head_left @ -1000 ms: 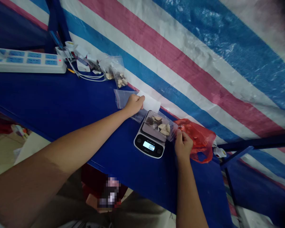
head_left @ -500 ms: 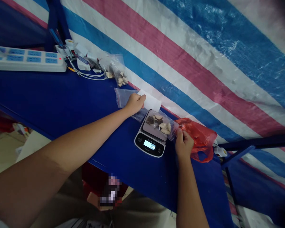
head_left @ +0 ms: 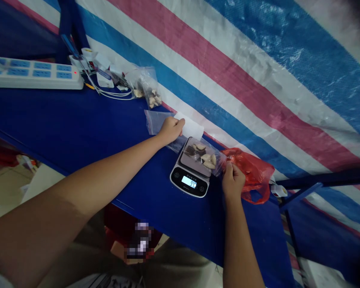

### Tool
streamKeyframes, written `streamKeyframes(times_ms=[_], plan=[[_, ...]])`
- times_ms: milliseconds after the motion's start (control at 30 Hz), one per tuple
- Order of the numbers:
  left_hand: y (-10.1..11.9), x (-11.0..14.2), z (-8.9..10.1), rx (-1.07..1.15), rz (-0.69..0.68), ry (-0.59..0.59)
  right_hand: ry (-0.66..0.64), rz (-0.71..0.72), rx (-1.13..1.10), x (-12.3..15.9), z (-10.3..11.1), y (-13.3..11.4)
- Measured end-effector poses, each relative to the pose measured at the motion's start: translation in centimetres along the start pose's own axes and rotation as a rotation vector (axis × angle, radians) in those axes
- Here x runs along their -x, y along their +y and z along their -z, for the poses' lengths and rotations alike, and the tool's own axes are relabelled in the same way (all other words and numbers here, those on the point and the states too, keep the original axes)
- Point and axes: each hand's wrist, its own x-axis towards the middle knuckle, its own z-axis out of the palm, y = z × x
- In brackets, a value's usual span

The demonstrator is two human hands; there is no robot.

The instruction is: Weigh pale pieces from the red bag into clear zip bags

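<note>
A small digital kitchen scale (head_left: 189,187) with a lit display stands on the blue table. On its plate lies a clear plastic bag (head_left: 201,154) with dried, pale and dark sliced pieces that look like mushrooms. My right hand (head_left: 233,180) is closed in a pinch on the bag's right edge, beside the scale. Left of the scale, my left hand (head_left: 171,131) is closed on clear plastic; its fingertips are partly hidden. An apparently flat, clear zip bag (head_left: 156,120) spreads out beneath it, and a white sheet of paper (head_left: 189,126) lies just behind.
A red plastic bag (head_left: 255,176) sits right of my right hand. Farther left are filled clear bags (head_left: 153,96), a screwdriver (head_left: 87,72), cables, plugs and a white power strip (head_left: 36,76). A striped tarpaulin (head_left: 228,72) rises directly behind the table (head_left: 63,124).
The last digit on the scale's display appears to have changed from 5 to 4. Both hands and the bag stay nearly where they were.
</note>
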Motion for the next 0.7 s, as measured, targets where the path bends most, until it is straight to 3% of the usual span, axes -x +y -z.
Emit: streamKeyframes(times_ms=[333,500,600,700], plan=[[-0.3,-0.1,-0.1,-0.013,0.003,0.0,-0.005,-0.084,-0.017,-0.1,0.1,0.4],[-0.6,-0.2,-0.4,0.055,-0.031,0.001,0.025,-0.174,-0.224,-0.2,0.3,-0.2],[-0.6,-0.2,-0.6,0.138,-0.088,0.065,0.03,-0.201,-0.384,-0.1,0.0,-1.0],[-0.3,-0.1,-0.5,0.117,-0.133,0.15,-0.014,-0.168,-0.407,0.0,-0.3,-1.7]])
